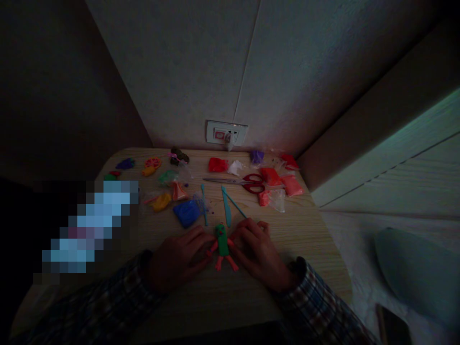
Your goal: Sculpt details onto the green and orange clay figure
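Note:
A small clay figure (223,242) with a green body and pinkish-red arms and legs lies on the table between my hands. My left hand (181,258) is closed, its fingertips at the figure's left arm. On the other side, my right hand (257,251) has its thumb and fingers closed at the figure's right arm. Just beyond the figure lie a flat blue modelling knife (226,206), a thin blue stick tool (235,203) and another thin blue tool (204,203). A blue clay packet (187,213) sits near my left hand. Dim light hides the exact finger contact.
Red-handled scissors (251,181) lie across the wooden table (305,239). Several clay packets, such as a yellow one (161,202) and an orange one (271,176), surround them. Finished clay shapes, including an orange slice (152,163), rest at the back left. A wall socket (227,132) is behind.

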`<act>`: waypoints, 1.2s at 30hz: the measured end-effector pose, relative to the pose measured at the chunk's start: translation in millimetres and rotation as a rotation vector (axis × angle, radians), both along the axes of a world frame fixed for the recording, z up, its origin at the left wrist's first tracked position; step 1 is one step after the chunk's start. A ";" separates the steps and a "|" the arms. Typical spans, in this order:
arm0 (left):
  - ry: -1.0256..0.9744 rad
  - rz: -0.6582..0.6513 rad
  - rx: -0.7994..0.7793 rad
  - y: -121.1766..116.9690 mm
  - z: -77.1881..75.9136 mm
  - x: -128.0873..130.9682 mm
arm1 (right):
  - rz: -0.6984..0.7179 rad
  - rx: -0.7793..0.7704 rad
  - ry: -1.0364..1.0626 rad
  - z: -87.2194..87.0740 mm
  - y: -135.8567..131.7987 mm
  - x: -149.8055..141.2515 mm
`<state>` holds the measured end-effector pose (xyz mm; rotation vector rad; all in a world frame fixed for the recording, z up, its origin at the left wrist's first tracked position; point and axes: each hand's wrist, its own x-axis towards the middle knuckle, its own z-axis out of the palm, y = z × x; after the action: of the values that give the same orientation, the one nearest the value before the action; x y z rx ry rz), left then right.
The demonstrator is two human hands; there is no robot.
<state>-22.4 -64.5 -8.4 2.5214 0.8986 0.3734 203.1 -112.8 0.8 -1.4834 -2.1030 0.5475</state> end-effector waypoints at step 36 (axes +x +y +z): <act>-0.142 0.012 -0.295 9.0 18.1 -2.6 | -0.030 0.018 0.064 -1.0 -2.3 -0.4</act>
<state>-25.0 -55.5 9.7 2.1927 0.8468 0.3876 202.7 -115.1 -0.2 -1.4658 -2.0280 0.5563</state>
